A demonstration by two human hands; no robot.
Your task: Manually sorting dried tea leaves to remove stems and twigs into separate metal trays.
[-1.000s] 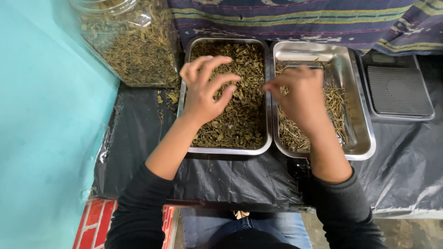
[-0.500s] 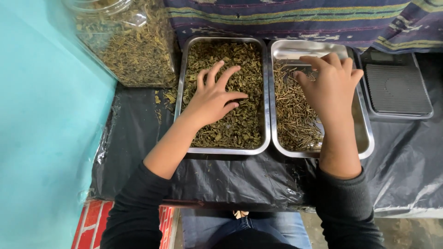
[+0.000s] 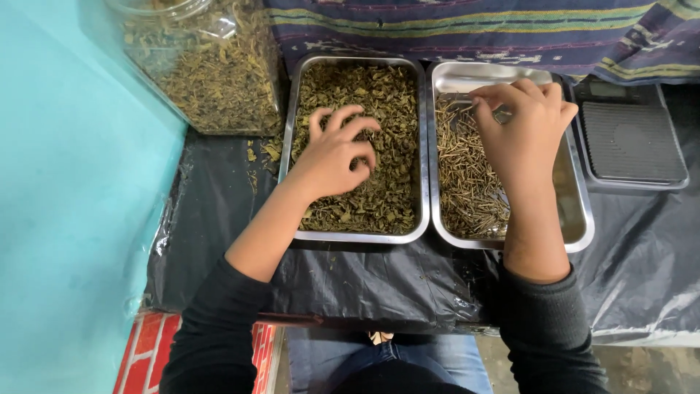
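Two steel trays sit side by side on black plastic sheeting. The left tray (image 3: pixel 419 146) is full of dried green leaves (image 3: pixel 390 87). My left hand (image 3: pixel 332 157) rests on those leaves with its fingers curled and raking into them. The right tray (image 3: pixel 583 219) holds thin brown stems (image 3: pixel 463 182) piled in its left half. Over that tray's far end hovers my right hand (image 3: pixel 525 131), fingers bent down with the tips pinched near the stems; whether it holds any is hidden.
A big clear container (image 3: pixel 211 66) of dried leaves stands at the far left against a turquoise wall (image 3: pixel 65 204). A small dark digital scale (image 3: pixel 631 138) lies right of the trays. Striped cloth (image 3: pixel 474 22) runs along the back. Loose leaf bits (image 3: pixel 264 149) lie on the sheeting.
My right hand moved from the near part of the stem tray to its far end. The left hand's fingers spread flat, then curled into the leaves again.
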